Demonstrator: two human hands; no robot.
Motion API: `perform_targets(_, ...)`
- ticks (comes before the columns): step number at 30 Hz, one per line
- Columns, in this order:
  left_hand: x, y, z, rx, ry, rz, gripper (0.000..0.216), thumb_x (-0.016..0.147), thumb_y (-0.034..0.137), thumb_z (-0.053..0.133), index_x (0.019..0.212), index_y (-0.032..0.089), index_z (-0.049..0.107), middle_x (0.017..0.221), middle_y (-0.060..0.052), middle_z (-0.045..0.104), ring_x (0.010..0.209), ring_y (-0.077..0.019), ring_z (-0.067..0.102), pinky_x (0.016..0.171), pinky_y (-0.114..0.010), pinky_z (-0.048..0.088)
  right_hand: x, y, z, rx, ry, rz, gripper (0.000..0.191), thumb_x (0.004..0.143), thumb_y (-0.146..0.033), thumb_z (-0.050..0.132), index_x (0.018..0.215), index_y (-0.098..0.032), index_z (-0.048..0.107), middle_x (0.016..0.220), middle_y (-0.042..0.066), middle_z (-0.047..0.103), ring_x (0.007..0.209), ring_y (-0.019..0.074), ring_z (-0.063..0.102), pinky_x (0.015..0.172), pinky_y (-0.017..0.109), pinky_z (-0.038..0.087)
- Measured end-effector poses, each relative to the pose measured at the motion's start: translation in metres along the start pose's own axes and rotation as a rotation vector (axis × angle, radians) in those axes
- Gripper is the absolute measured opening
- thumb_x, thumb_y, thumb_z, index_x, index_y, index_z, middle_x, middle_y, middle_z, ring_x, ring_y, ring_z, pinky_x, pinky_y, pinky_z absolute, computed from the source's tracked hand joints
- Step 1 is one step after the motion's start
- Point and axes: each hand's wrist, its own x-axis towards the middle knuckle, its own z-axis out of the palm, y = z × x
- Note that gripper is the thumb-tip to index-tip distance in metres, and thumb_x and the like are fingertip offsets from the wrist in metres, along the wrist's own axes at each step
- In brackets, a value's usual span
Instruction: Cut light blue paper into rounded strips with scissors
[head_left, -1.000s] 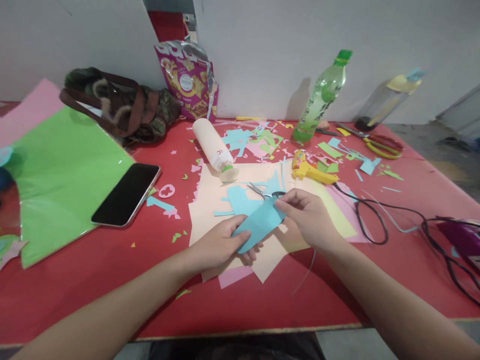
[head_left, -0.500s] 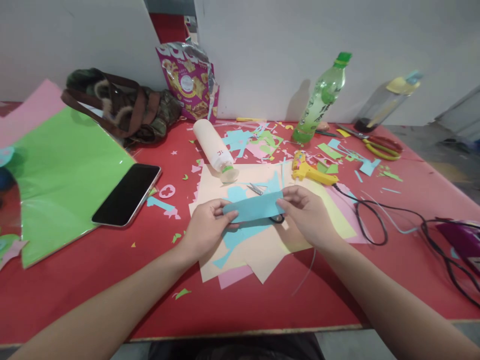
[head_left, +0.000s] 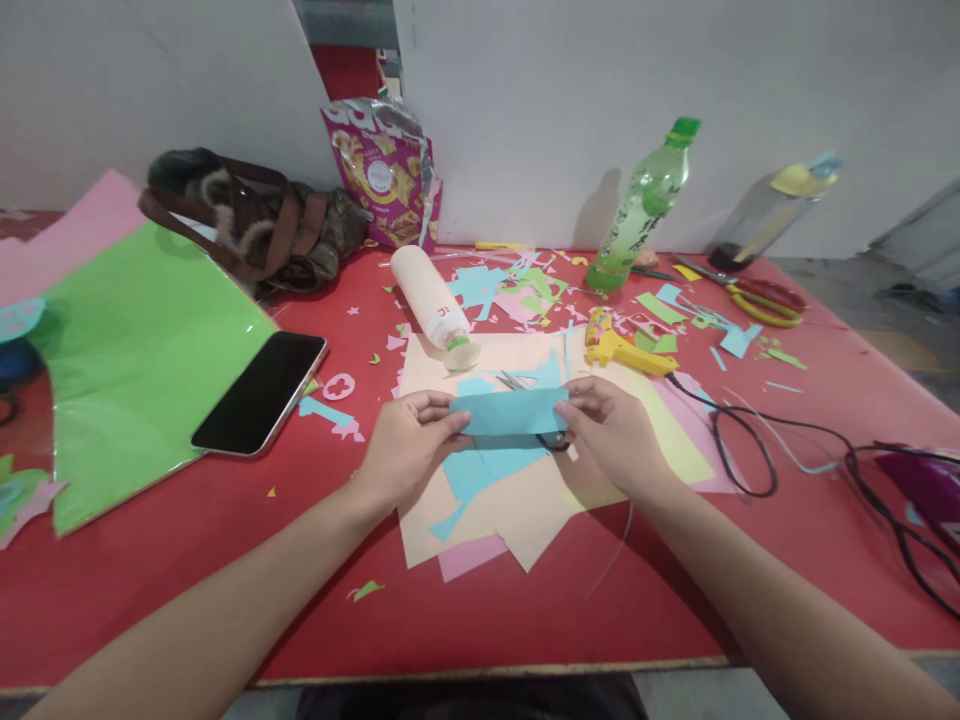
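Observation:
A strip of blue paper (head_left: 510,413) is stretched level between my two hands. My left hand (head_left: 411,440) pinches its left end between thumb and fingers, and my right hand (head_left: 611,425) pinches the right end the same way. Under the strip lie a pair of small scissors (head_left: 513,381), partly hidden by it, and a larger cut piece of blue paper (head_left: 480,478). Both rest on cream paper sheets (head_left: 525,530). Just beyond my right hand lies a yellow glue gun (head_left: 626,352) with a black cord.
On the red table (head_left: 315,600) are a phone (head_left: 259,392), a green sheet (head_left: 150,370), a white bottle (head_left: 431,300) on its side and many paper scraps. A green drink bottle (head_left: 641,205), a snack bag (head_left: 386,175), a camouflage bag (head_left: 300,230) and red-and-yellow-handled scissors (head_left: 769,300) are at the back.
The blue strip has gone from slightly tilted to nearly level, with both ends still pinched. The view has shifted a little, so the surroundings sit slightly lower and further right.

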Motion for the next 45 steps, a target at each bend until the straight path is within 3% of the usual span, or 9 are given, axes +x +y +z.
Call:
perform_targets(23, -0.0007, 0.0033, 0.0011, 0.002, 0.04, 0.003, 0.026, 0.052, 0.017, 0.073, 0.069, 0.012, 0.055, 0.054, 0.004, 0.06, 0.057, -0.0122, 0.062, 0.06, -0.025, 0.055, 0.0, -0.0011, 0.0009, 0.102, -0.022, 0.034, 0.016, 0.066, -0.027, 0.058, 0.077, -0.021, 0.049, 0.053, -0.007, 0.053, 0.042, 0.0114, 0.056, 0.046, 0.025, 0.045)
perform_targets(45, 0.0002, 0.0017, -0.0006, 0.003, 0.013, -0.034, 0.024, 0.057, 0.025, 0.071, 0.072, 0.012, 0.057, 0.056, 0.002, 0.064, 0.053, -0.0143, 0.064, 0.059, -0.025, 0.054, -0.0015, -0.0059, 0.0004, 0.095, 0.014, 0.028, 0.011, 0.067, -0.026, 0.056, 0.067, -0.021, 0.046, 0.048, -0.007, 0.052, 0.04, 0.0109, 0.055, 0.043, 0.023, 0.045)
